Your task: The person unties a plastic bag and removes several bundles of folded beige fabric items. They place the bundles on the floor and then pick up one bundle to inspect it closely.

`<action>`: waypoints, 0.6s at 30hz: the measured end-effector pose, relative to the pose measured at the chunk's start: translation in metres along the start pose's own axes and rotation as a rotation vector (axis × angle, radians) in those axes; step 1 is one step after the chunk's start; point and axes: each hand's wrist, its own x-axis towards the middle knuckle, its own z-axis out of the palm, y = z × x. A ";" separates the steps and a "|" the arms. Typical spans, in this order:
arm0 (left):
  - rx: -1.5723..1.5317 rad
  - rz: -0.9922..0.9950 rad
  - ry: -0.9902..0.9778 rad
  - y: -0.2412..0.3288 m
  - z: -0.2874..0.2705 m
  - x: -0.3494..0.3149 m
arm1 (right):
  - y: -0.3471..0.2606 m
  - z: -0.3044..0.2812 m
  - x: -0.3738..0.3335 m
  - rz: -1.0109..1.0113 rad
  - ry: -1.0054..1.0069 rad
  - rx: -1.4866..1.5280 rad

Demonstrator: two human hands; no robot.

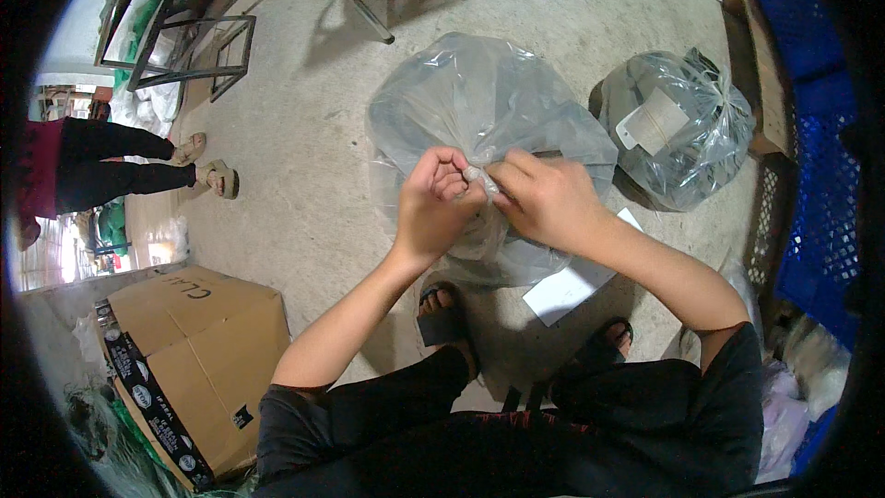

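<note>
A large clear plastic bag [442, 83] stands on the floor in front of my feet, puffed out, its neck gathered and twisted. My left hand [435, 207] has its fingers curled around the left side of the gathered neck. From the right, my right hand [544, 198] pinches the same twisted plastic, close to my left fingertips. A pale knot-like lump of plastic shows between the two hands. What the bag holds is hard to make out. A white sheet of paper [567, 293] lies by the bag's near right side, partly under my right forearm.
A tied clear bag [682, 166] with dark contents and a tag stands at right, beside blue crates [825, 175]. A taped cardboard box [217, 332] sits at lower left. Metal stand legs [355, 5] rise at the back. Another person's legs [120, 166] show at far left.
</note>
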 end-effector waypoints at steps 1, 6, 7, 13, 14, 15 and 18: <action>0.028 0.033 0.000 -0.001 0.000 0.000 | 0.003 -0.007 0.002 -0.013 -0.028 0.033; 0.042 0.031 -0.050 -0.004 -0.006 0.001 | 0.013 -0.025 0.012 0.043 -0.047 0.171; 0.041 0.028 -0.064 -0.005 -0.008 0.000 | 0.014 -0.025 0.014 0.025 -0.023 0.199; 0.131 -0.056 -0.172 -0.004 -0.017 -0.002 | 0.015 -0.014 0.017 0.039 -0.208 0.231; 0.095 -0.044 -0.188 -0.004 -0.018 -0.003 | 0.015 -0.013 0.016 0.022 -0.198 0.251; 0.069 -0.067 -0.192 -0.004 -0.018 -0.003 | 0.016 -0.013 0.016 0.018 -0.205 0.263; -0.001 -0.075 -0.203 -0.005 -0.019 -0.005 | 0.017 -0.013 0.015 0.020 -0.231 0.287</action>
